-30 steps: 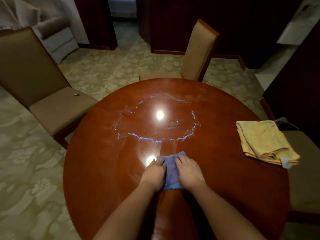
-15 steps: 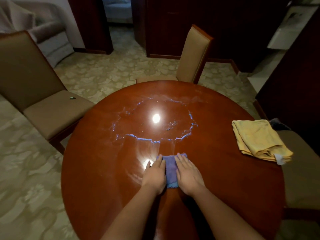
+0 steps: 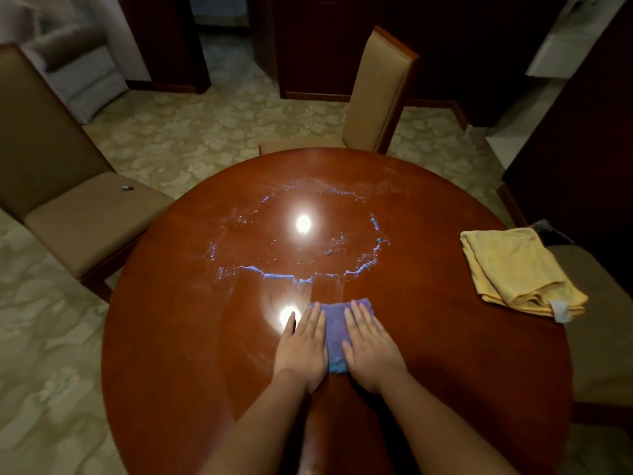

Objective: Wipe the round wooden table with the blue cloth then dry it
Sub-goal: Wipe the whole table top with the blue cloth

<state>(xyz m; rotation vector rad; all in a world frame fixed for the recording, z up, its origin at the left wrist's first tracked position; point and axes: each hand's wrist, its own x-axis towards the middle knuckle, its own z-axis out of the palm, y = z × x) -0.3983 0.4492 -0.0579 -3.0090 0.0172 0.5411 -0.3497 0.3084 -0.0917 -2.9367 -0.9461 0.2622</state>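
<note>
The round wooden table [image 3: 178, 337] fills the middle of the view, with a ring of bluish wet streaks [image 3: 274, 274] and small crumbs around its centre. A blue cloth [image 3: 335, 330] lies flat on the near part of the table. My left hand [image 3: 303, 347] presses its left side with straight fingers. My right hand [image 3: 370, 347] presses its right side the same way. A strip of cloth shows between the two hands. A folded yellow cloth [image 3: 513, 272] lies at the table's right edge.
Three tan padded chairs stand around the table: one at the left [image 3: 68, 214] with a small dark object [image 3: 127, 188] on its seat, one at the far side [image 3: 373, 94], one at the right [image 3: 603, 320]. Patterned carpet [image 3: 205, 132] surrounds the table.
Both hands have flattened, fingers now straight, and have pushed the blue cloth a little away from me toward the wet streaks. The yellow cloth has not moved.
</note>
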